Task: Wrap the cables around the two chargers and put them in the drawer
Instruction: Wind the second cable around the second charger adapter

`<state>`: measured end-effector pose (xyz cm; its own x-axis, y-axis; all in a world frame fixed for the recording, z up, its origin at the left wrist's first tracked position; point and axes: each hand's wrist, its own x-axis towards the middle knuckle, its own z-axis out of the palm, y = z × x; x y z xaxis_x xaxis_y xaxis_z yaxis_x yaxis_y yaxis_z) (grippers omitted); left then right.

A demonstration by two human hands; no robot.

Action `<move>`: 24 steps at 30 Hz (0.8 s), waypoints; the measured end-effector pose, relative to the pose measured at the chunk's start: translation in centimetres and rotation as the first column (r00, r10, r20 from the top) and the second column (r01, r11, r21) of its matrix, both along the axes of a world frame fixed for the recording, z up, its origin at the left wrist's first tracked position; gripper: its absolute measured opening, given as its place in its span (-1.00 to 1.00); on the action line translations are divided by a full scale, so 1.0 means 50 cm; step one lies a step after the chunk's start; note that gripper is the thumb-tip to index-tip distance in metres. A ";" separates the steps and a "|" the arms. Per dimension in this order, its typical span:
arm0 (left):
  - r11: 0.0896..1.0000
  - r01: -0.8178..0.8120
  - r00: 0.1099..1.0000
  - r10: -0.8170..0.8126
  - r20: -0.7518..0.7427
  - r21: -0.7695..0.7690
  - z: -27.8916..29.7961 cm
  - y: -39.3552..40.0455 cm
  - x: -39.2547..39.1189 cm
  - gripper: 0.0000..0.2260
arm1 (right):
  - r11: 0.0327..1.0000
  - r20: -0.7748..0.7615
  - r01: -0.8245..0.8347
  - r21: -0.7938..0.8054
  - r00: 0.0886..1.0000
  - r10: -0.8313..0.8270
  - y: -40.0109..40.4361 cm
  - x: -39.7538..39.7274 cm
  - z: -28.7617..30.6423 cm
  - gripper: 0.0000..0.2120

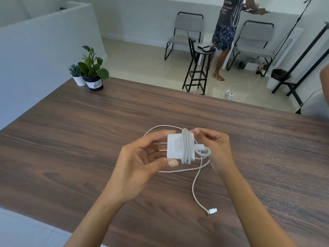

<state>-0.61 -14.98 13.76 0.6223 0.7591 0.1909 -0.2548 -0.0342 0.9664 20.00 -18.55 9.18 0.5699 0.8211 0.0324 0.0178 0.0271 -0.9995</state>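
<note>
A white charger (175, 147) with two prongs pointing left is held above the wooden table (89, 139). My left hand (142, 161) grips its prong end between thumb and fingers. Several turns of white cable (187, 148) lie wound around the charger's right half. My right hand (213, 147) pinches the cable at the top of the wrap. The loose part of the cable (195, 184) trails down onto the table and ends in a white plug (213, 210). Only one charger shows, and no drawer is in view.
Two potted plants (89, 72) stand at the table's far left corner. Beyond the far edge are a black stool (199, 68), two grey chairs (187, 31) and a standing person (226, 32). A white partition wall (44, 50) runs along the left.
</note>
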 end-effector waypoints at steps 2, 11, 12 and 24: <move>0.998 -0.055 0.997 0.053 0.048 0.038 0.019 0.011 -0.009 -0.56 | 0.999 -0.008 0.021 -0.038 1.000 -0.021 -0.007 0.002 -0.019 -0.89; 0.901 -0.418 0.906 0.422 -0.012 0.114 0.012 0.096 0.011 -0.62 | 0.990 0.346 -0.048 -0.130 0.934 0.091 -0.048 -0.080 -0.052 -0.89; 0.890 -0.436 0.894 0.445 -0.046 0.131 0.001 0.108 0.014 -0.61 | 0.994 0.455 -0.042 -0.099 0.887 0.083 -0.055 -0.087 -0.054 -0.91; 0.907 -0.346 0.869 0.406 -0.283 0.239 -0.139 0.134 0.051 -0.54 | 0.990 0.698 -0.136 0.023 0.711 0.082 -0.092 -0.091 0.036 -0.94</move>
